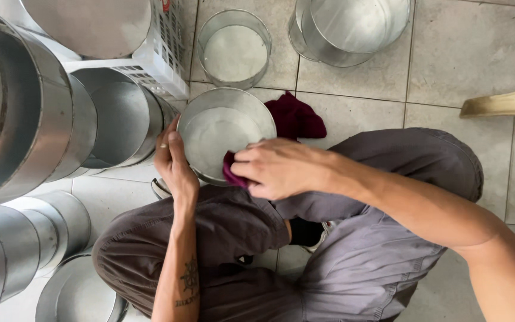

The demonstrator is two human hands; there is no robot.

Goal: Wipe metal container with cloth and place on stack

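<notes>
A round metal tin [225, 134] stands on the tiled floor [466, 53] just in front of the seated person's knees, open side up, its inside pale and dull. It looks like the wiping step is in hand: a dark red cloth [231, 171] is pressed against the near rim of the tin. The right hand [278, 169] is closed around that cloth, fingers curled down over it and the rim. The left hand [173, 160] is laid against the tin's left wall, fingers fairly straight and only lightly bent, steadying it, not gripping hard. By my judgement, going on round the rim would call for turning the tin with the left hand while the cloth stays pressed. A second dark red rag [296, 116] lies on the floor touching the tin's far right side. More metal tins crowd round: a smaller one [233, 48] beyond, a larger one [353, 27] at the top, stacked ones [25, 137] to the left, beside a white plastic crate [156, 65].
</notes>
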